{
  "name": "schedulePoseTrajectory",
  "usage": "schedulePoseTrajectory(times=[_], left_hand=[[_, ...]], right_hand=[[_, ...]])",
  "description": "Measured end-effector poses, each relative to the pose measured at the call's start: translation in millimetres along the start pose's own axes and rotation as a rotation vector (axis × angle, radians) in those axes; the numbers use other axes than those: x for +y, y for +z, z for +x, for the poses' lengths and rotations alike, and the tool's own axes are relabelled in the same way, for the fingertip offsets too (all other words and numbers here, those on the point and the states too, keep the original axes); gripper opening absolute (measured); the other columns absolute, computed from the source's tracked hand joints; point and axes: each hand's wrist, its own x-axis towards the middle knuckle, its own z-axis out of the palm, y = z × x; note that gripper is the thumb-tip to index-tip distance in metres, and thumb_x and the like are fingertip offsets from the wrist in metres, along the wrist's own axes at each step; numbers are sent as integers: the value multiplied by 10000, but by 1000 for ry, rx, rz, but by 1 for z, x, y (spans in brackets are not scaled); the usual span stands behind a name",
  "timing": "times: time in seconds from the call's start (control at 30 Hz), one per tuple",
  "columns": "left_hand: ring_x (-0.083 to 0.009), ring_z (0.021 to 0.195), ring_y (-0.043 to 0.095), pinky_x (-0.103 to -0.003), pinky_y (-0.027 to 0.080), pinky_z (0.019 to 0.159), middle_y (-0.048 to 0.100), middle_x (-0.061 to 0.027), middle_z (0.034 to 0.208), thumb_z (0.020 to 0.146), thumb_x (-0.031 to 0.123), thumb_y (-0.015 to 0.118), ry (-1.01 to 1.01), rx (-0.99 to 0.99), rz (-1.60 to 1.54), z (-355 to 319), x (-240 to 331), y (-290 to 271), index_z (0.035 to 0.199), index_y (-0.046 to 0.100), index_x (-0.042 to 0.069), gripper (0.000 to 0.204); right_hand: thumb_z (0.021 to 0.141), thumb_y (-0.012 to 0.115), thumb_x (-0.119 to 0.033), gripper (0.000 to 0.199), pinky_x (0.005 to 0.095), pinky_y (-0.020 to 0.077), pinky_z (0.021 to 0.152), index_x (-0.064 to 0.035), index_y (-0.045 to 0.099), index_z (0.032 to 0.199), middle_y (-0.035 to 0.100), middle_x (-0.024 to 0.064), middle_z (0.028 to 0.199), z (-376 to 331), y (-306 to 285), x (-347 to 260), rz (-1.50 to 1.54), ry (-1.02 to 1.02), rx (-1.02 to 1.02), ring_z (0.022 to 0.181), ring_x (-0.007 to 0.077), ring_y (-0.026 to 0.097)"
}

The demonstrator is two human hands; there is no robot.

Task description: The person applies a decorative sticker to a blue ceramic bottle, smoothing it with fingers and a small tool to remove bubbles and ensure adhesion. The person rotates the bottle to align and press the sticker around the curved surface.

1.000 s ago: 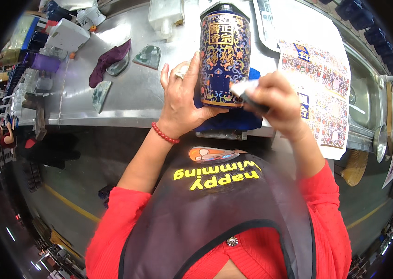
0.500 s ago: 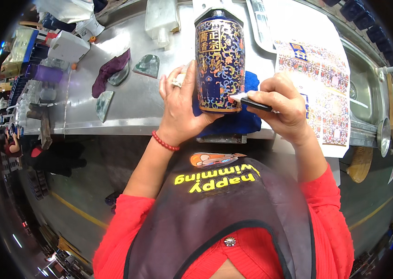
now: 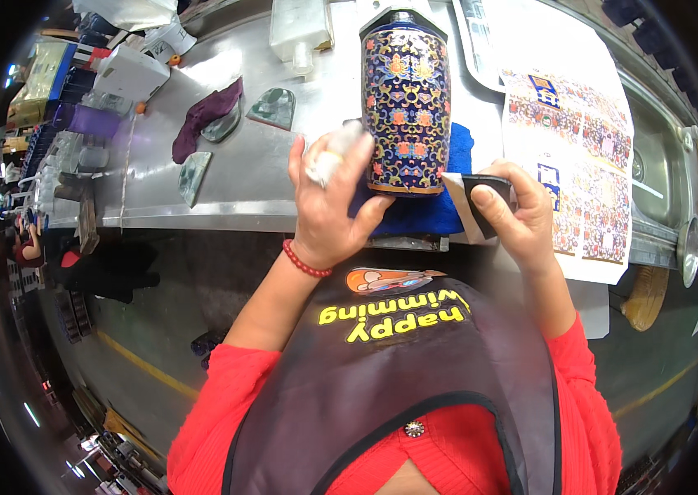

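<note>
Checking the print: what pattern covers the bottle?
Bottle: multicoloured floral on dark blue, best in head view.

Right grip (image 3: 518, 210) holds flat tool (image 3: 474, 183) beside patterned bottle (image 3: 407, 115).

Bold yellow lettering (image 3: 394, 318) – upside down – on the dark brown fabric apron (image 3: 398, 388), five o'clock; large characters on blue panels (image 3: 544, 92) of the white, colourfully patterned paper sheet (image 3: 584, 136), two o'clock.

The bottle (image 3: 406, 107) was dark blue, covered in gold and orange flowers and scrolls, with a gold band near its base and its neck at the far end. The tool (image 3: 464, 203), black and pale, sat tilted, tip just beside the bottle's lower right edge.
</note>
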Motion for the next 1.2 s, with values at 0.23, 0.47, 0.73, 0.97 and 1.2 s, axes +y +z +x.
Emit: schedulePoseTrajectory(times=[0.23, 0.47, 0.73, 0.97, 1.2], left_hand=[[-288, 1253, 529, -561, 196, 1196, 694, -93, 1266, 888, 265, 738, 104, -9, 147, -2, 22, -13, 1235, 748, 190, 354], [-297, 1243, 540, -563, 195, 1197, 690, -104, 1283, 914, 277, 709, 69, -3, 58, 1, 26, -12, 1244, 730, 183, 343], [-321, 1223, 556, -562, 196, 1196, 695, -108, 1266, 878, 239, 740, 89, 35, -6, 0, 25, -10, 1199, 727, 175, 328], [-339, 1214, 569, -553, 227, 1194, 697, -136, 1258, 886, 213, 743, 101, 33, -1, 2, 27, -12, 1191, 724, 164, 309], [-308, 1219, 557, -566, 216, 1183, 693, -95, 1270, 857, 186, 741, 86, 54, -44, 1, 26, -9, 1189, 723, 168, 333]], right_hand=[[967, 733, -169, 170, 222, 449, 613, -7, 683, 980, 659, -5, 788, -4, 11, 1, 87, 78, 22, 697, 39, 548], [968, 725, -165, 167, 223, 449, 609, -5, 678, 975, 653, -5, 770, -3, 14, -1, 14, 47, 49, 692, 40, 549], [961, 698, -110, 128, 217, 419, 624, 10, 652, 968, 624, -4, 796, 4, 7, -32, -87, 128, -126, 714, 30, 528], [951, 710, -138, 163, 231, 441, 603, 15, 662, 984, 645, 8, 768, 15, 16, -45, -166, 88, -144, 695, 36, 550], [956, 714, -140, 158, 227, 457, 652, 6, 665, 989, 652, -9, 812, 14, 18, -45, -100, 148, -122, 745, 36, 557]])
